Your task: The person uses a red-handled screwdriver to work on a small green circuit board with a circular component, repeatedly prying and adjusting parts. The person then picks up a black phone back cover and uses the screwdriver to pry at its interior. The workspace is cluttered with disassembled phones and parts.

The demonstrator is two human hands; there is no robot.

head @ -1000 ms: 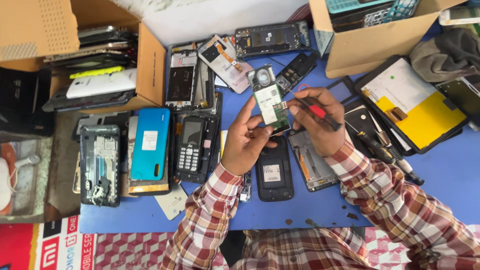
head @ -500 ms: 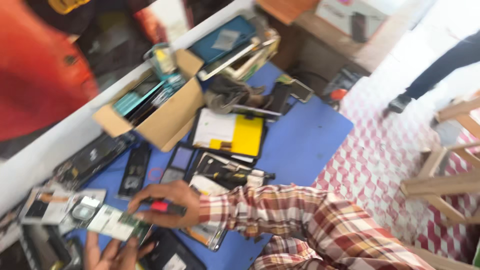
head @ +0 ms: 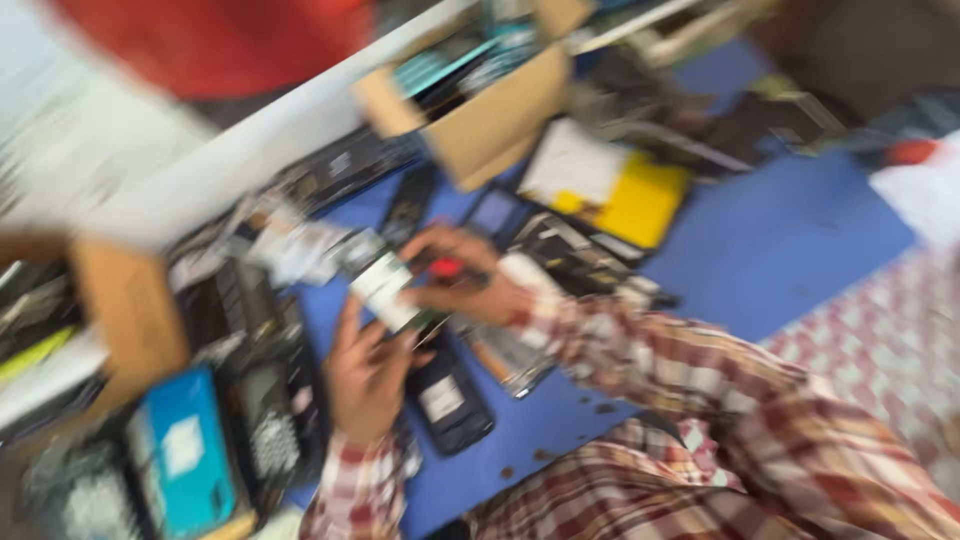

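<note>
Red-and-cream plaid shirt, long cuffed sleeves

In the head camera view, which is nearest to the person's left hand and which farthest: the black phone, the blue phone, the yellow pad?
From the left hand:
1. Black phone, on the blue mat right beside the hand.
2. Blue phone, lower left, past the keypad phone.
3. Yellow pad, upper right, beyond the right hand.

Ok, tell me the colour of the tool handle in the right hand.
Red handle, seen from the head view.
</note>
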